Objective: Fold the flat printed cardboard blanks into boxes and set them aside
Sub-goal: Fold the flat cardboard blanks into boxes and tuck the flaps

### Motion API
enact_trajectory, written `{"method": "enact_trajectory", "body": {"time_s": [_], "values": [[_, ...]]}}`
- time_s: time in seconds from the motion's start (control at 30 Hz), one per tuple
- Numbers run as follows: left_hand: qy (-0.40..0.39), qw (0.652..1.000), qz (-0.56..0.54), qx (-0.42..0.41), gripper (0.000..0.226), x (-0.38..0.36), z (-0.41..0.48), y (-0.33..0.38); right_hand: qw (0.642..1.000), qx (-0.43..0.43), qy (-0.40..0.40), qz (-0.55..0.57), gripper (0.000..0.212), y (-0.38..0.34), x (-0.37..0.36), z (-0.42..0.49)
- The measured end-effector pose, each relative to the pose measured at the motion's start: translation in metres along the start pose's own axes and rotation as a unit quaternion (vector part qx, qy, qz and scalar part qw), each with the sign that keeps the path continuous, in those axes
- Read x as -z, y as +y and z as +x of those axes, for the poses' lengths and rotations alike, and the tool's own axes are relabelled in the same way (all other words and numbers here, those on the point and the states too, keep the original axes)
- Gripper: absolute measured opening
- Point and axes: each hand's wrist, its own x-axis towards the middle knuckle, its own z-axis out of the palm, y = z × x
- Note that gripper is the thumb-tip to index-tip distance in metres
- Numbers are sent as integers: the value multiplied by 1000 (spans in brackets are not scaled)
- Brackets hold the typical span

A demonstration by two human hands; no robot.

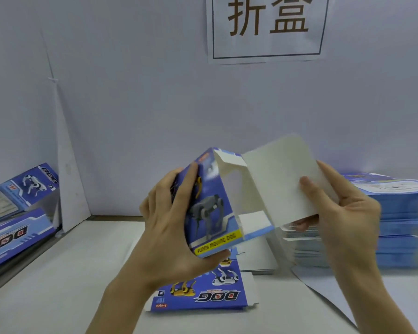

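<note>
Blue printed cardboard box (212, 213), half-formed, up at centre; left hand (164, 232) wraps its body in a full grip; right hand (348, 213) pinches the white flap (280, 179) at two o'clock; looks light, crease-prone; hold near folds.

Room at lower left, crowded at both sides.
The table (58, 273) in the lower left of the frame leaves my left hand (171, 225) a way through. At the left edge, boxes (15, 213) lie piled against a leaning white board (68, 169). At the right, a tall stack of flat blanks (396, 220) stands just behind my right hand (343, 213). One flat blank (203, 295) lies under the box (215, 208) I grip, and the wall (155, 104) closes the back.
</note>
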Motion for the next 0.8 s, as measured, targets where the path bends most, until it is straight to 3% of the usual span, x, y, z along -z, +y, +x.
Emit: {"method": "enact_trajectory", "body": {"time_s": [0.13, 0.2, 0.27, 0.37, 0.43, 0.5, 0.6, 0.7, 0.8], "values": [[-9, 999, 48, -3, 110, -4, 0, 7, 956, 230, 21, -183, 33, 15, -5, -7], [-7, 998, 60, 5, 110, -6, -1, 8, 940, 272, 5, -206, 30, 19, -7, -8], [-5, 998, 67, 18, 113, -7, -1, 6, 964, 222, -36, -145, 23, 14, -9, -9], [2, 998, 52, 20, 115, -4, 0, 4, 992, 3, -107, 63, 26, -3, -17, -11], [3, 999, 31, 7, 115, -3, 0, 3, 958, -155, -148, 191, 27, -10, -17, -10], [-1, 1000, 22, -2, 117, -2, 0, 2, 909, -245, -176, 286, 26, -15, -15, -7], [2, 1000, 19, -9, 120, -2, 0, 3, 881, -276, -223, 314, 28, -13, -11, -4], [7, 1000, 18, -10, 124, 1, 1, 1, 895, -265, -238, 270, 30, -9, -13, -4], [7, 1000, 8, -10, 122, 3, 0, -1, 922, -261, -167, 232, 32, -6, -14, -2]]}}
